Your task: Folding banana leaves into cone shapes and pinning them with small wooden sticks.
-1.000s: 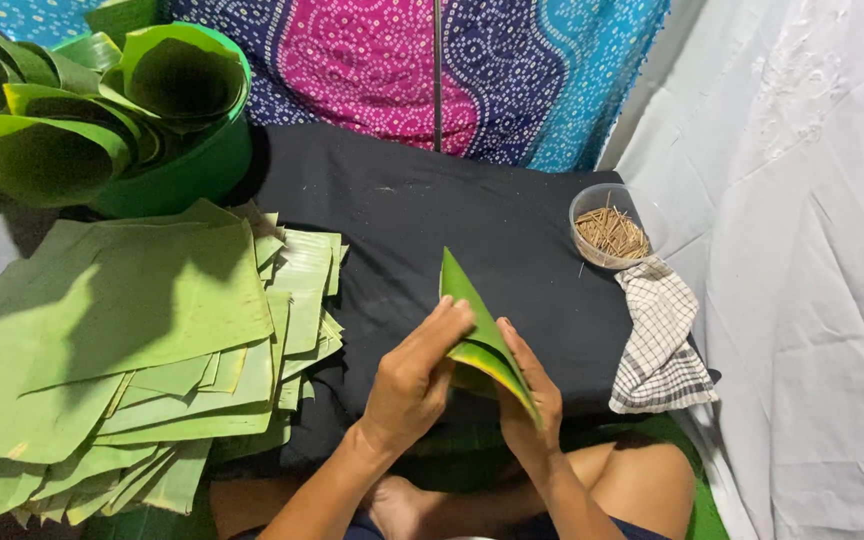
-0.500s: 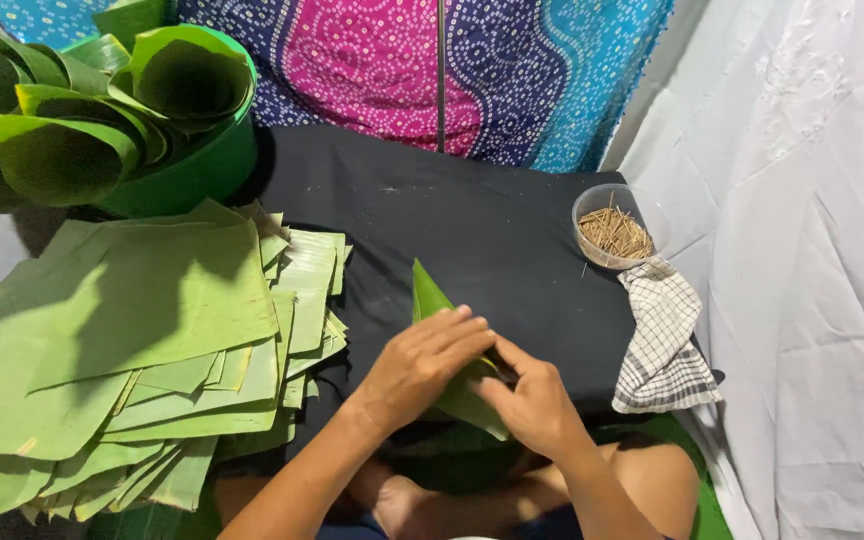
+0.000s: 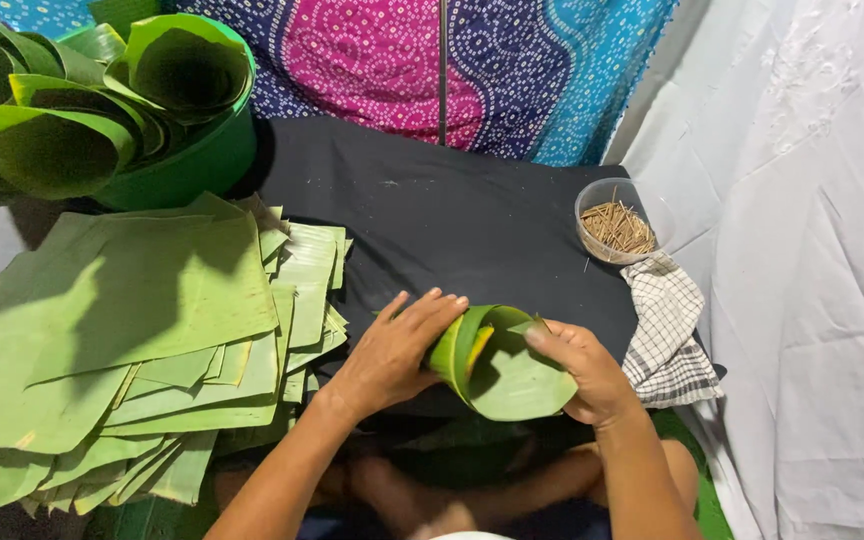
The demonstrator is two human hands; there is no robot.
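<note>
Both hands share one grip on a curled green banana-leaf piece rolled into a cone (image 3: pixel 500 362); the left hand (image 3: pixel 392 352) lies flat along its outer left wall with fingers stretched over the top edge, and the right hand (image 3: pixel 584 370) closes on the right rim, thumb inside the mouth and fingers behind. Neither hand is open or idle; each is closed on the leaf cone, which is lifted just above the person's crossed legs, at the near edge of the black cloth (image 3: pixel 452 215) spread on the floor; its open mouth tilts toward the camera.

By the look of it, the step in hand is shaping: the overlap is formed but nothing yet pins it. The next move would seem to call for one hand to keep the overlap pinched so the roll does not spring back, while the other frees itself; the clear round plastic tub of thin brown sticks (image 3: pixel 618 222) sits well apart, beyond the right hand, just above a folded black-and-white checked cloth (image 3: pixel 667 335).

To the left, a fanned pile of flat cut green leaf sheets (image 3: pixel 142 330) lies beside the left forearm; behind it, a green round basin holding rolled leaves (image 3: pixel 187 150).
</note>
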